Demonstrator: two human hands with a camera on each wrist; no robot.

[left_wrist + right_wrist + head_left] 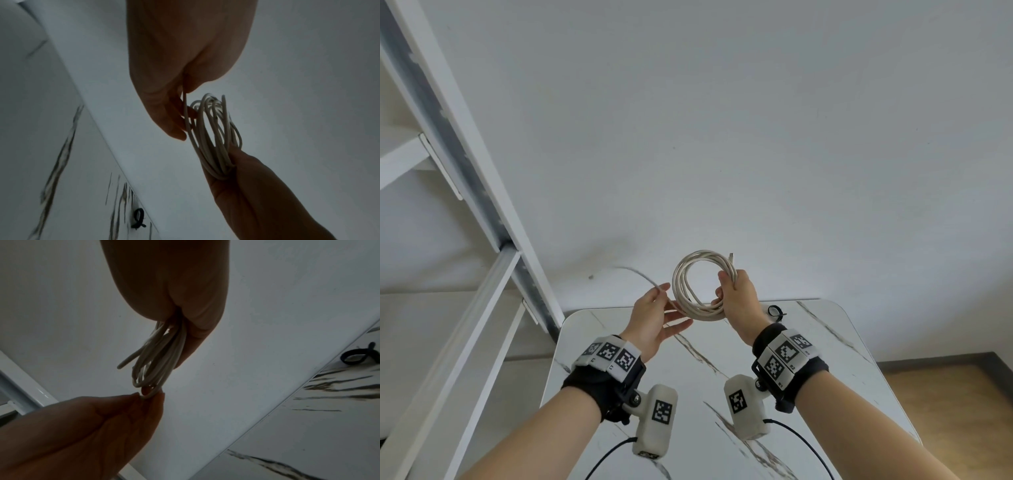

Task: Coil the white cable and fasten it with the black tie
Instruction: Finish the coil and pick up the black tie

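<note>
Head view: right hand (738, 297) curls round the coiled white cable (697, 287), held above the marble-veined worktop (688, 373); left hand (654, 317) pinches the loose end, other fingers spread. Black tie (775, 312) lies looped near the worktop's far right edge. Wrist markers carry no readable writing.

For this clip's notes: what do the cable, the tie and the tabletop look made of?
Cable: off-white, likely a smooth plastic or rubber jacket; it bends into even loops.
Tie: black matte flat strap, perhaps fabric hook-and-loop; too small to confirm.
Tabletop: glossy white with dark veins, marble or a marble-look surface.
</note>
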